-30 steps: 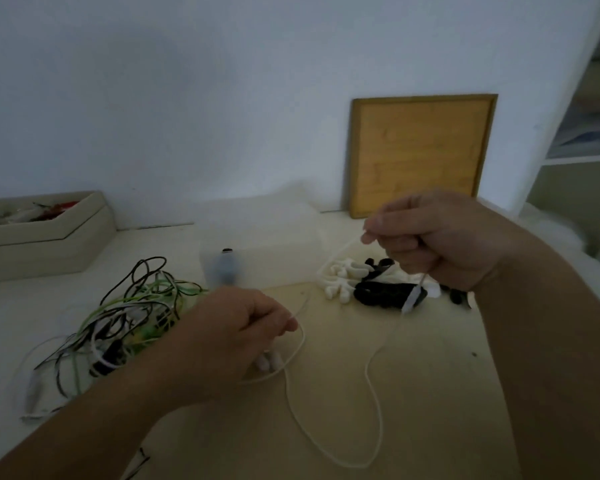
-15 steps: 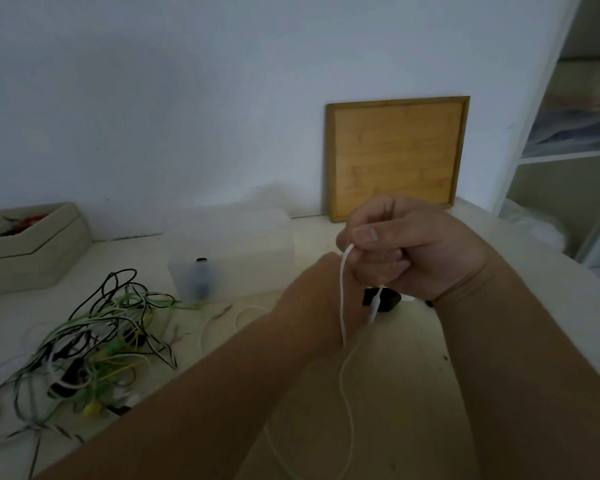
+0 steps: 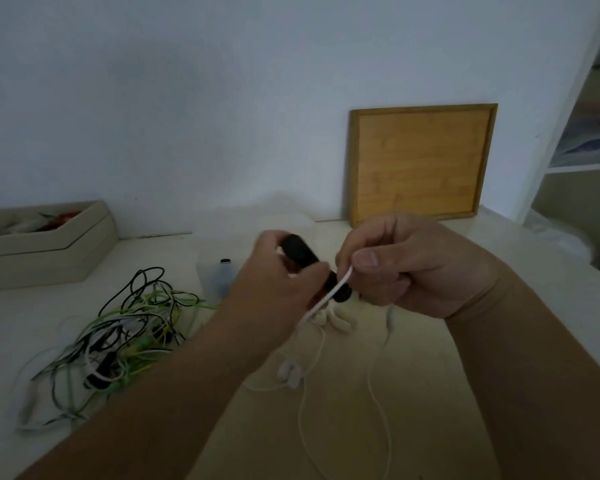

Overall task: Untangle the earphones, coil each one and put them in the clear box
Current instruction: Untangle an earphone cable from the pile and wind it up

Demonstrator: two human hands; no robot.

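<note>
- The earphone cable (image 3: pixel 329 296) is plain white, and so are its earbuds (image 3: pixel 288 372).
- The oblong piece (image 3: pixel 298 252) is solid black, with no markings.
- The tangle of cables (image 3: pixel 125 327) mixes bright green, yellow-green, black and white strands.
- The clear box (image 3: pixel 210 271) is frosted and colourless; a dark shape shows through its wall, with a small black spot above it.
- The small pieces (image 3: pixel 336 320) heaped on the surface are creamy white.
- The board (image 3: pixel 420 164) is honey-orange wood with faint grain and a darker brown frame.
- The tray (image 3: pixel 49 251) is beige; red and white show inside it.
- The surface (image 3: pixel 430 393) is pale cream.
- The wall (image 3: pixel 187 98) is plain bluish white.
</note>
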